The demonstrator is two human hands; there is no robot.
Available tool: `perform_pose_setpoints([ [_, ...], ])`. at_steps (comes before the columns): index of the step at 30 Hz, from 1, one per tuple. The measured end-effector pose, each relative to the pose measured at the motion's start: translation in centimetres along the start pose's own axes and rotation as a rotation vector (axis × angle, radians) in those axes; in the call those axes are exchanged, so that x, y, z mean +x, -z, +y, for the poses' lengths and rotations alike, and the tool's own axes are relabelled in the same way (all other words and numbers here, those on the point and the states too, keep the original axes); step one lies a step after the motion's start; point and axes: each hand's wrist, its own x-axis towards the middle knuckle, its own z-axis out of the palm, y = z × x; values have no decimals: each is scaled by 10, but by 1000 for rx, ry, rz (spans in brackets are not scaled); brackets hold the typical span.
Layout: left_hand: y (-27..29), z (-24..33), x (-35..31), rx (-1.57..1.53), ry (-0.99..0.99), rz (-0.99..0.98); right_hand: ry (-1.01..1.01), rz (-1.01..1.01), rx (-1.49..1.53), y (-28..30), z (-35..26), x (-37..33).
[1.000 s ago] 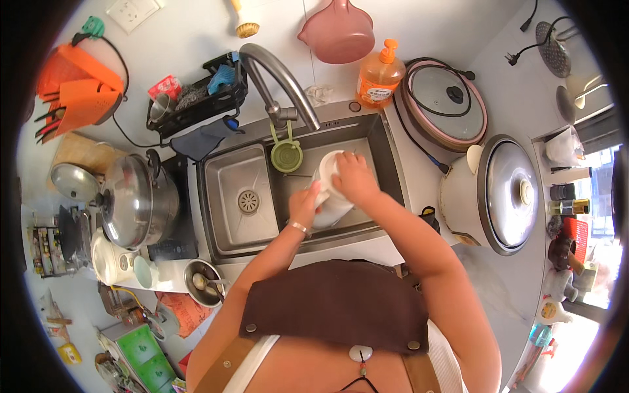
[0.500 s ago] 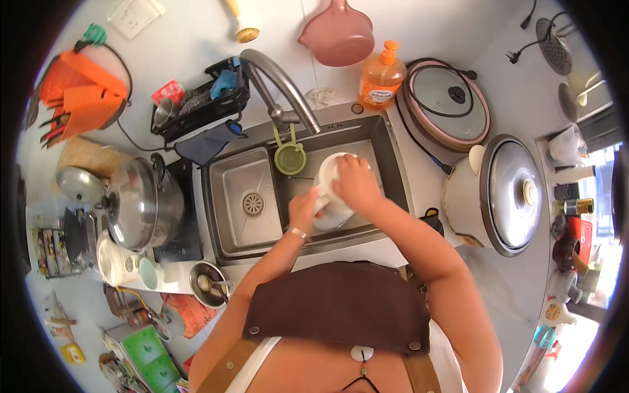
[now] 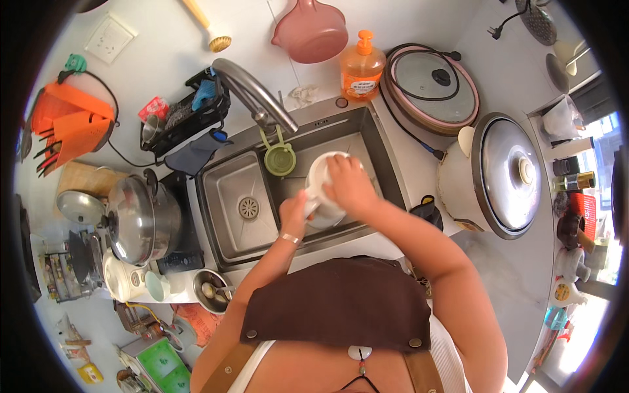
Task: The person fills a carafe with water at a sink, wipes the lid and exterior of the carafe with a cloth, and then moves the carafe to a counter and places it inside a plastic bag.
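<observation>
- White jug (image 3: 318,181): over the right basin of the sink (image 3: 225,228); degree of tilt cannot be told.
- Left hand (image 3: 295,213): fingers curled round the jug's handle, partly hidden.
- Right hand (image 3: 352,188): fingers half bent over the jug's rim; tips out of sight, so whether they grasp anything inside cannot be told.
- Green strainer (image 3: 280,160): far side of the sink, near its divider.
- Handling note: best kept low within the sink's walls, handle grip firm against the right hand's pressure, strainer given clearance.
</observation>
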Motion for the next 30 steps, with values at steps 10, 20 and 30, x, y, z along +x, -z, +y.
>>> perform_pose_setpoints([
  [10, 9, 13, -1, -48, -20, -39, 107, 184, 33, 10, -11, -14],
  [20, 14, 4, 11, -112, -9, -181, 184, 55, 213, 18, 8, 4],
  [30, 24, 5, 4, -170, -39, -196, -167, 95, 1269, 54, 42, 11],
])
